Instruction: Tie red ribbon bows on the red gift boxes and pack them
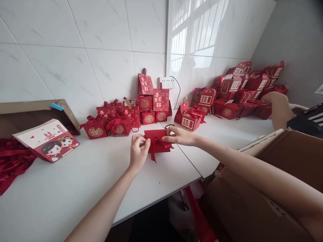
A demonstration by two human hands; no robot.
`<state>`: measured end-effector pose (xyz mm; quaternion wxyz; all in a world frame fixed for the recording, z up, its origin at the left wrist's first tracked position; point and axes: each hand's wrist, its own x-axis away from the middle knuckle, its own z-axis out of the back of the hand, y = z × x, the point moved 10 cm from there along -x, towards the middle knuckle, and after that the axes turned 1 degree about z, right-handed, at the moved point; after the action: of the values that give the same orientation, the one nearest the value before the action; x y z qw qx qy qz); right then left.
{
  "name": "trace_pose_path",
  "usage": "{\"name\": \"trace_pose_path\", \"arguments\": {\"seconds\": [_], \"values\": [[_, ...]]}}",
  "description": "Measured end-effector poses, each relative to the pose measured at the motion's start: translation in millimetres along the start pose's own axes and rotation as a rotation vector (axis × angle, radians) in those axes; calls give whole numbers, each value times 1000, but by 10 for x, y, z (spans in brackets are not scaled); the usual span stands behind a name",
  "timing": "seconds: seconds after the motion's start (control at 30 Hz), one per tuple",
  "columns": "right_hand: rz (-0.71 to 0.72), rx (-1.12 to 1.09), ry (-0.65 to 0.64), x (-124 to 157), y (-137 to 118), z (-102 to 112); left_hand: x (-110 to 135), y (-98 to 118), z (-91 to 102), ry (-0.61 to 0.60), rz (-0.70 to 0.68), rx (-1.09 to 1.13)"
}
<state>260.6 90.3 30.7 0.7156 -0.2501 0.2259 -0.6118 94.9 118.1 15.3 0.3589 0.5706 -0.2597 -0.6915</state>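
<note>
A small red gift box (156, 135) stands on the white table (75, 188) in front of me, with a red ribbon (158, 145) tied across its front. My left hand (138, 150) pinches the left end of the ribbon. At the box's right top edge my right hand (178, 135) has its fingers closed on the ribbon. Loose ribbon tails hang down below the bow.
Several finished red boxes (118, 122) with bows line the tiled wall, more (242, 87) are piled at the far right. A printed box (47, 139) and loose red ribbons (12, 161) lie left. An open carton (277, 174) stands right. Another person's arm (277, 106) reaches in at right.
</note>
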Motion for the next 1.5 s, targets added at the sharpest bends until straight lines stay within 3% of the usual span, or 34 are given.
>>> {"name": "trace_pose_path", "arguments": {"seconds": [0.17, 0.37, 0.67, 1.07, 1.5], "values": [[98, -53, -7, -11, -43, -44, -9, -32, 28, 14, 14, 6], [108, 88, 31, -25, -73, -28, 16, 76, -53, -65, -80, 45], [97, 29, 37, -7, -103, 15, 61, 170, -71, -136, -175, 121], [78, 36, 54, -16, -89, 32, 51, 130, -114, -142, -42, 115], [91, 25, 58, -30, -84, 43, 42, 146, -152, -195, -59, 104]]}}
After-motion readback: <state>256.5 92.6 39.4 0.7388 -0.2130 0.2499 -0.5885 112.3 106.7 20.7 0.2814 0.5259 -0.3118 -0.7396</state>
